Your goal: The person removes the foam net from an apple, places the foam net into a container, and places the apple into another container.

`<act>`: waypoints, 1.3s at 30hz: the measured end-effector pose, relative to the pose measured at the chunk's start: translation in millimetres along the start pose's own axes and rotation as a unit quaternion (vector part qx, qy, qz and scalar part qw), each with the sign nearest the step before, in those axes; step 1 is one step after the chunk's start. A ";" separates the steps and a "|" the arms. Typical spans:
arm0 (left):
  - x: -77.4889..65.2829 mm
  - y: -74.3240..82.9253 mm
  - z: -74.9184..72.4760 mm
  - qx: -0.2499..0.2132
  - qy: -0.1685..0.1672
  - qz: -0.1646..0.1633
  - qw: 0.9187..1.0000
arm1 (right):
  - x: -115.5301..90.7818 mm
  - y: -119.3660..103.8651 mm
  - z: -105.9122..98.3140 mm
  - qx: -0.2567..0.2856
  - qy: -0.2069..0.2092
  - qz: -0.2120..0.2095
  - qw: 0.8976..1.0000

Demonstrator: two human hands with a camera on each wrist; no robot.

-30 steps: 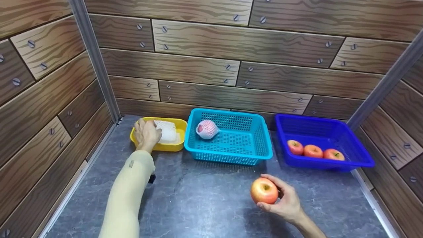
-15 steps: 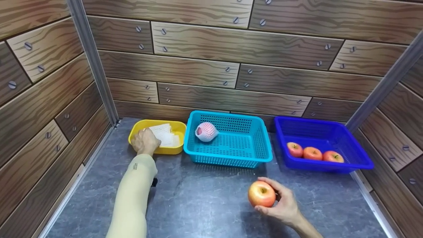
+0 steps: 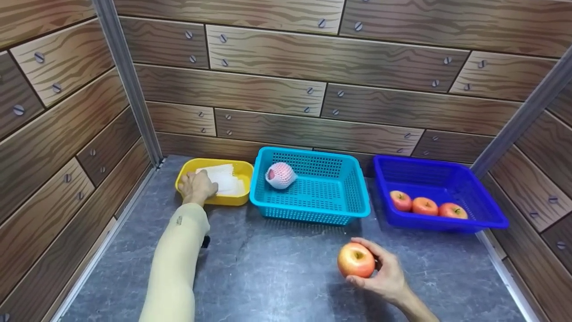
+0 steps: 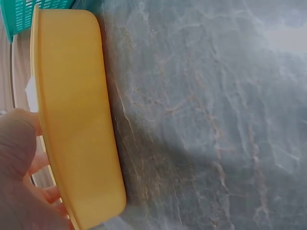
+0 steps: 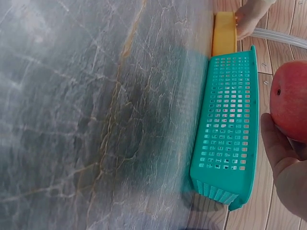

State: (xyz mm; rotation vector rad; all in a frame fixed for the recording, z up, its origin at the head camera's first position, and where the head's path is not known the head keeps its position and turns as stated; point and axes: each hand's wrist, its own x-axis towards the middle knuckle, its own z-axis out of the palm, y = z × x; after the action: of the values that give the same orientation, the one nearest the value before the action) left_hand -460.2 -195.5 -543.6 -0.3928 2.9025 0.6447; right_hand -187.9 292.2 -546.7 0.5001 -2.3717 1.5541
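My right hand [image 3: 385, 273] grips a red-and-yellow apple [image 3: 356, 260] above the near part of the table; the same apple [image 5: 291, 100] fills the right edge of the right wrist view. On the left, my left hand [image 3: 197, 187] reaches into a shallow yellow tray [image 3: 244, 171] that holds white foam netting sleeves [image 3: 223, 179]. In the left wrist view the tray's side [image 4: 76, 110] hides the fingertips of the left hand [image 4: 24, 158], so I cannot tell whether they pinch a sleeve.
A turquoise perforated basket [image 3: 321, 212] stands beside the tray, with one netted apple [image 3: 280, 175] inside. Further right, a dark blue basket [image 3: 447, 164] contains bare apples [image 3: 424, 206]. Wood-patterned walls [image 3: 268, 94] enclose the grey marbled table [image 3: 268, 277] at the back and sides.
My left hand shifts and dips within the yellow tray, and the white sleeves there are moved about. The right hand keeps the apple at nearly the same spot.
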 end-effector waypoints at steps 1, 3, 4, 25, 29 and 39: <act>-1.8 0.2 -0.7 -0.006 0.006 0.005 1.000 | 0.0 -0.5 -0.3 0.000 0.001 0.003 1.000; -5.8 -0.7 -1.9 -0.020 0.023 0.014 0.999 | 0.4 -1.4 -0.9 0.003 0.001 0.006 1.000; -8.0 -1.4 -2.4 -0.026 0.032 0.019 0.999 | 0.6 -1.8 -1.1 0.004 0.001 0.007 1.000; -65.5 30.2 12.5 0.002 0.263 0.241 0.934 | 4.4 -6.1 -1.6 0.006 0.000 -0.007 1.000; -78.0 53.2 27.3 0.010 0.281 0.300 0.912 | 4.8 -6.3 -0.7 0.008 0.002 -0.014 1.000; -101.5 91.4 64.8 0.024 0.290 0.385 0.876 | 3.0 -5.8 1.3 0.012 0.004 -0.027 1.000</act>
State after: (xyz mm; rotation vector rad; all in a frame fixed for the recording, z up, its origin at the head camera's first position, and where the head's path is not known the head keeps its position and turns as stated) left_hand -383.7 -65.1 -546.0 0.7734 3.6141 0.6053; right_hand -188.2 288.5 -541.2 0.5570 -2.3176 1.5594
